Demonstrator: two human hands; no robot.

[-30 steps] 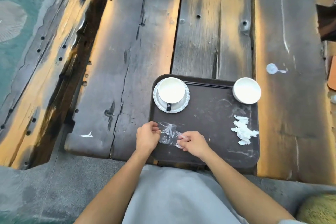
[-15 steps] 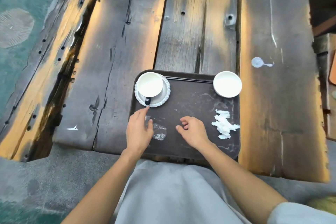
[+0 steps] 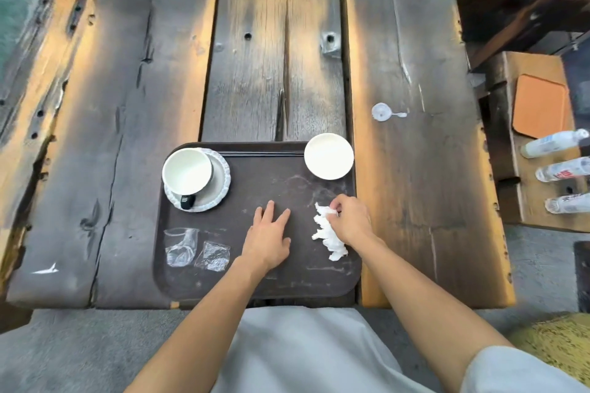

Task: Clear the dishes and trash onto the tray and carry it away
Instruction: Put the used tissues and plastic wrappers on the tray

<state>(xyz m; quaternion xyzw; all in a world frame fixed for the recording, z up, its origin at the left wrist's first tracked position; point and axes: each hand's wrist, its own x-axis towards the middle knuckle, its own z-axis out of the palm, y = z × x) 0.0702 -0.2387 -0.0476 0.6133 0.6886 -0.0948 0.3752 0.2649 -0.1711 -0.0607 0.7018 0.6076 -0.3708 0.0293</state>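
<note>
Dark brown tray (image 3: 287, 277) at the near edge of the wooden tabletop (image 3: 271, 57), roughly mid-width, its near rim level with that edge. In the tray's far left corner, a white cup (image 3: 186, 171) upright on a frilled white saucer (image 3: 222, 183), dark handle toward the near side. In the far right corner, a white bowl (image 3: 329, 156), upright, slightly overhanging the far rim. In the near left corner, two clear plastic wrappers (image 3: 180, 247), crumpled and flat, side by side and just apart. Along the tray's right side, a crumpled white napkin (image 3: 329, 234) stretched from far to near. Left hand (image 3: 268, 239) palm down at the tray's middle, fingers straight and spread, holding nothing; contact with the tray surface hard to tell. Right hand (image 3: 351, 217) over the tray's right edge, fingers curled, pinching the far end of the napkin, the rest of the napkin lying on the tray. On the bare wood beyond the bowl, toward the right edge, a small white splotch (image 3: 381, 112). Past the tabletop's right edge, a wooden box (image 3: 530, 201) with an orange mat (image 3: 539, 105) and three clear bottles (image 3: 563, 171) lying on their sides.
</note>
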